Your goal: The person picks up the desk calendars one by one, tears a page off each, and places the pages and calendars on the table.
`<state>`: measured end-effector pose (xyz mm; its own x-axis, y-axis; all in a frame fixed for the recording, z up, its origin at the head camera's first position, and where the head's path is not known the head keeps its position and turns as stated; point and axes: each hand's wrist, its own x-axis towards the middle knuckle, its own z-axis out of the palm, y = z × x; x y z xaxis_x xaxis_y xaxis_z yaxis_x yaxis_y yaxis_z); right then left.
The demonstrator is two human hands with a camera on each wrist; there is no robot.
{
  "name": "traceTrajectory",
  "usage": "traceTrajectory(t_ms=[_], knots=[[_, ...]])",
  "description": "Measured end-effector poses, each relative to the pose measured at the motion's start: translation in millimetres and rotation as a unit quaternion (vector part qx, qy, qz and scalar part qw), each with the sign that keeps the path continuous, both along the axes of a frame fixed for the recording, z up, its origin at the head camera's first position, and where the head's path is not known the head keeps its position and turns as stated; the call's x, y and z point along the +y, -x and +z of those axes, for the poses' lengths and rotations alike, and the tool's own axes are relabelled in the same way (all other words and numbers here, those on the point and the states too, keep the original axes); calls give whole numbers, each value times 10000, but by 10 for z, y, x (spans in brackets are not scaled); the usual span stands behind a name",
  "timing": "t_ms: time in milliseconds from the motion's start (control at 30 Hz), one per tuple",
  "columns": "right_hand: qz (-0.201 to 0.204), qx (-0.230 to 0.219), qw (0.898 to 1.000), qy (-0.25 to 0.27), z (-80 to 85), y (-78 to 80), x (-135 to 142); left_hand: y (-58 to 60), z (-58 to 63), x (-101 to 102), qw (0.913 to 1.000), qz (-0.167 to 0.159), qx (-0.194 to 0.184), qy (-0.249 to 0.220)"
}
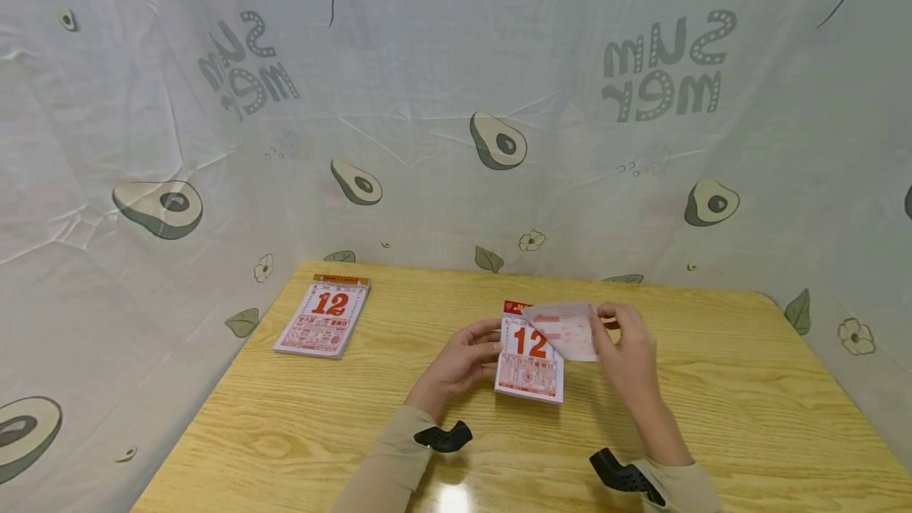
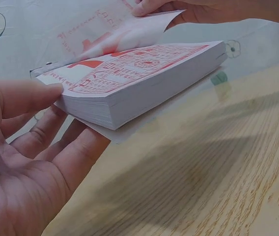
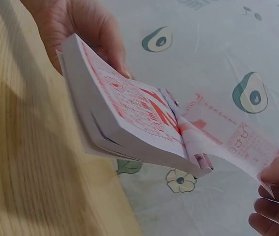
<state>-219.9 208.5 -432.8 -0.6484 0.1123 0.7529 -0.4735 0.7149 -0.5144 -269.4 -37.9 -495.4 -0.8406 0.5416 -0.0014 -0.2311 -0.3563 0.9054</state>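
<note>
A thick tear-off calendar [image 1: 530, 374] showing a red 12 is held up off the table by my left hand [image 1: 461, 360]. In the left wrist view, the thumb [image 2: 36, 96] lies on the calendar's top face and the fingers [image 2: 80, 152] support it from below. My right hand [image 1: 630, 351] pinches the corner of a thin calendar sheet [image 1: 573, 331], pulled up and folded back to the right. In the right wrist view, the sheet [image 3: 228, 132] still meets the block near its bound top edge.
Another tear-off calendar [image 1: 328, 319], also showing 12, lies at the back left of the wooden table [image 1: 285, 434]. A pale curtain [image 1: 427, 62] with avocado prints hangs behind and along the sides. Black wrist mounts [image 1: 445, 438] sit on both sleeves.
</note>
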Motion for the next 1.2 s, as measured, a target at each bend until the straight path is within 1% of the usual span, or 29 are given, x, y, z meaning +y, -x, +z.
traceTrajectory(t_ms=[133,267,467,733,933,1200], knots=[[7,-36,10000,-32,37,0,36,-8,4,3,9998,-142,78,95],[14,-263,9997,0,65,-6,74,-12,9,10,9994,-251,99,204],[30,-542,9985,-22,84,-7,127,-27,29,21,9989,-332,47,325],[-12,-725,9974,-18,91,4,163,-43,64,29,9985,-409,8,367],[-28,-762,9971,34,87,12,166,-42,66,27,9984,-398,42,388],[2,-932,9955,148,85,0,179,-19,26,45,9988,-336,74,335]])
